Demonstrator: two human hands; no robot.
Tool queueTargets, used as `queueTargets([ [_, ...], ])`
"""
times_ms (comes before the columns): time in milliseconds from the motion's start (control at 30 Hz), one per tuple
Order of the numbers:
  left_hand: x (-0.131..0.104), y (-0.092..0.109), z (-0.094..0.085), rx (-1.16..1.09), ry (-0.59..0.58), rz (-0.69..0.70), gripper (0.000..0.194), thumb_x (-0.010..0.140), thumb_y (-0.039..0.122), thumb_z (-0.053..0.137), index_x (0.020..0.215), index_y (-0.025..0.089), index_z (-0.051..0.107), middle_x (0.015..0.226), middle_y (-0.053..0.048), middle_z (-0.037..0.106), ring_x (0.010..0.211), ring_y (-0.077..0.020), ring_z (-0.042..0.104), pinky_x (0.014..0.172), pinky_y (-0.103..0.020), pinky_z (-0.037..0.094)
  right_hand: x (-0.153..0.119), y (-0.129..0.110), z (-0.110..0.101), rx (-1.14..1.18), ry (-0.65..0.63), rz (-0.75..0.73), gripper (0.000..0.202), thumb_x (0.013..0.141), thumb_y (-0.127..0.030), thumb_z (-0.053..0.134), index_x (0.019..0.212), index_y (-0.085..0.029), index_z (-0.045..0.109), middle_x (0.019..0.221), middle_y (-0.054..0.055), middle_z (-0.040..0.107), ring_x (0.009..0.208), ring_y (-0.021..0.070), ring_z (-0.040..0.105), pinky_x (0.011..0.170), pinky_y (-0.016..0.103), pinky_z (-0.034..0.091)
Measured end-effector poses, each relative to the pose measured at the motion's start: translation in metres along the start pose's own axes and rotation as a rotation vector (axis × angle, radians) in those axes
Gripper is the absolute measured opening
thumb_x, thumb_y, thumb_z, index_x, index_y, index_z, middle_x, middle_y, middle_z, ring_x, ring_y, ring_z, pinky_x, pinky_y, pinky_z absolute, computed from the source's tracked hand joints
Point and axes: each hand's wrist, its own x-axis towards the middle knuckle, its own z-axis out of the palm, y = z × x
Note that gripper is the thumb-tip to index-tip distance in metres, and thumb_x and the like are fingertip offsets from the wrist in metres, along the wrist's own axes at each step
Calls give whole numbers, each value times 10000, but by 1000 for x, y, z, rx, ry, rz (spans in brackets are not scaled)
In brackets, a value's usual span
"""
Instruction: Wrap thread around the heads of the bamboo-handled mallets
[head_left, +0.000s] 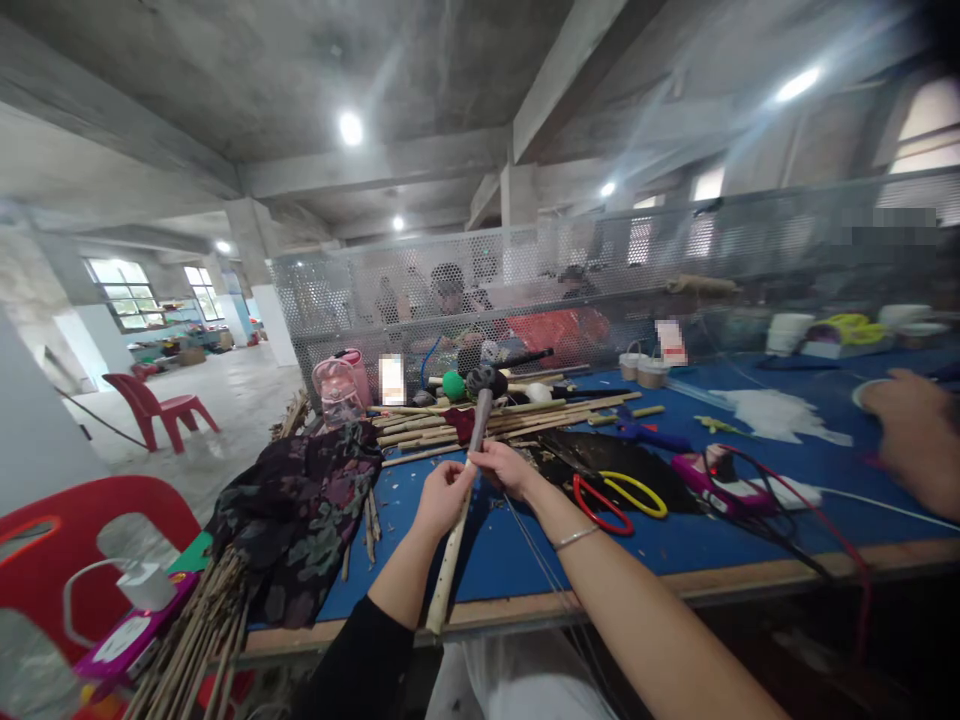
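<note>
A pale wooden stick (448, 575) slants away from the table's front edge, its far part covered in grey wrapping (482, 418). My left hand (444, 492) is closed around the stick, just below the grey part. Beside it, my right hand (504, 468) pinches the stick where wood and wrapping meet. Thin threads (536, 545) run from near my right hand down over the table edge; the fingers hide where they begin. To the right of my right forearm lie scissors (604, 505) with one red and one yellow handle.
Several sticks (420, 430) lie behind my hands, near a green ball (453, 385). Dark patterned cloth (300, 520) covers the table's left side. A purple power strip (720, 485) with cords sits right. Another person's hand (919, 430) is at far right. A perforated screen (337, 290) stands behind.
</note>
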Motion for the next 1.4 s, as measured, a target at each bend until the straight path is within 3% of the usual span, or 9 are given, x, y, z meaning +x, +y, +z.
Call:
queueTargets([
  [133,0,0,-1,81,53,13,355,584,461,680,641,147,525,508,47,481,449,-54,396,450,-173,311,1,2,0,2,10,10,358,608,-410,685,692,-175,428,406,-112,325,291,15,194,307,188,80],
  [400,2,7,0,-283,-131,-251,433,696,567,517,689,138,574,541,-16,552,437,-107,490,442,-225,379,-1,-4,-1,126,-74,88,415,624,-452,673,674,-192,354,434,-126,253,337,11,129,343,176,34],
  [600,1,1,-1,-68,-7,-74,387,655,530,595,678,146,552,503,34,488,438,-70,407,450,-190,320,1,0,1,-54,47,6,340,608,-414,670,659,-169,441,390,-109,299,316,24,199,340,206,77],
  [767,1,-1,-1,105,45,-77,332,559,427,707,591,147,530,486,39,486,443,-64,399,446,-182,296,3,1,3,-66,65,-63,341,585,-414,684,652,-152,475,420,-93,353,343,26,243,353,200,111],
  [1033,-2,9,-2,-332,-306,-303,399,708,483,561,800,95,581,615,-36,567,436,-87,492,420,-201,365,1,0,-3,71,-62,63,352,645,-437,656,679,-178,420,385,-116,300,306,18,140,319,192,41],
  [1100,-2,5,-2,-210,-260,-234,404,721,493,541,817,102,576,611,-31,567,430,-88,488,417,-203,362,2,2,-2,28,-17,41,346,636,-425,660,671,-178,420,377,-113,317,287,19,165,304,195,54],
  [1233,0,-4,-1,96,30,35,360,612,418,681,805,136,570,610,24,539,502,-66,476,489,-176,371,3,4,2,-33,46,49,336,624,-410,663,663,-179,424,358,-118,299,264,24,194,293,195,80],
  [1333,0,-6,0,108,79,31,442,558,368,736,892,128,576,557,45,521,485,-69,481,483,-176,366,2,2,3,-45,54,47,344,618,-422,665,665,-178,428,360,-118,299,265,24,196,291,193,87],
  [1400,0,-2,2,-32,51,2,665,585,375,729,1149,129,476,537,51,537,457,-84,508,474,-188,382,0,-1,3,-7,48,36,362,613,-435,669,668,-181,417,368,-119,297,276,21,181,295,190,79],
])
